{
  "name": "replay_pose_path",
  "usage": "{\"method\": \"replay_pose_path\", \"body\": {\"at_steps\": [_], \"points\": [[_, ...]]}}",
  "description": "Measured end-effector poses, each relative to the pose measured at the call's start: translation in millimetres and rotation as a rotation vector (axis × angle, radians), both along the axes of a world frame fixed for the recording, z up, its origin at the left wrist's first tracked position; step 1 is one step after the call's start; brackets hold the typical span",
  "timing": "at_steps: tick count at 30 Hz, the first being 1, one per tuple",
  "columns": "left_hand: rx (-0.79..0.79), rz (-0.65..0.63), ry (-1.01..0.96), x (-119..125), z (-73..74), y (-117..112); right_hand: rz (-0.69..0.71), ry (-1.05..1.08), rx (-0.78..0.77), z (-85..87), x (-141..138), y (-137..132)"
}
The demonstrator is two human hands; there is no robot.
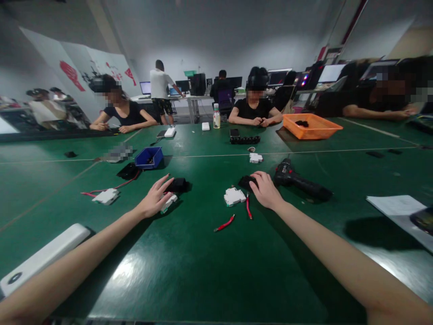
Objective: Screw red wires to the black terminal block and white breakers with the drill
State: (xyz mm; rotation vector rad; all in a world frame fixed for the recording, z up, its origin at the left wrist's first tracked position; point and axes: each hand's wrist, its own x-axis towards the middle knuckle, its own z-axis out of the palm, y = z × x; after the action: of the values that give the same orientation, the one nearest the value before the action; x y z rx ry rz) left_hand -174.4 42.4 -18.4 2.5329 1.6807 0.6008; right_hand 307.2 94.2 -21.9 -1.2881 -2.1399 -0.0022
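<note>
My left hand [155, 198] reaches forward with its fingers spread, partly over a white circuit breaker [172, 202]. Just beyond its fingertips lies a black block [178, 184]; whether they touch cannot be made out. My right hand [266, 190] has its fingers stretched out, with the tips at a small black piece [246, 182] that they partly hide. Between the hands is another white circuit breaker [234, 197], beside a short red wire [249, 207]. A second red wire [224, 224] rests nearer to me.
Right of my right hand lies a black cordless screwdriver [301, 180]. A blue bin [149, 159], a breaker with red leads [106, 196] and a long white case [45, 257] are leftward. Farther off stand an orange basket [311, 128] and a bottle [217, 116]; people sit opposite.
</note>
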Motion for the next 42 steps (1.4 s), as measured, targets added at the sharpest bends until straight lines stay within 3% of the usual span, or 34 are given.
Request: {"method": "replay_pose_path", "body": {"at_steps": [5,16,21,25,28,31,34,38,42], "points": [[-0.069,-0.068,-0.007,24.8,-7.7,42.2,0.021,0.004,-0.063,0.5,0.6,1.6],[0.006,-0.215,-0.034,156.0,-23.7,194.2,0.020,0.036,-0.103,6.4,0.6,-2.6],[0.053,-0.247,-0.041,200.1,-28.0,254.9,0.023,0.041,-0.118,8.5,1.7,-3.5],[0.081,-0.256,-0.058,221.1,-29.6,282.3,0.025,0.031,-0.129,10.5,2.4,-3.7],[0.115,-0.231,-0.077,227.8,-27.9,281.7,0.030,0.026,-0.147,12.9,2.7,-4.6],[0.179,-0.160,-0.106,222.5,-23.1,262.0,0.034,0.023,-0.154,14.6,3.0,-5.6],[0.200,-0.118,-0.076,192.7,-19.0,229.9,0.037,0.029,-0.148,14.0,3.2,-5.7],[0.262,-0.013,0.190,101.8,-19.3,180.8,0.041,0.038,-0.151,10.8,3.8,-4.0],[0.204,0.296,0.271,1.6,-22.2,135.4,0.045,0.047,-0.145,7.7,4.2,-1.9]]}}
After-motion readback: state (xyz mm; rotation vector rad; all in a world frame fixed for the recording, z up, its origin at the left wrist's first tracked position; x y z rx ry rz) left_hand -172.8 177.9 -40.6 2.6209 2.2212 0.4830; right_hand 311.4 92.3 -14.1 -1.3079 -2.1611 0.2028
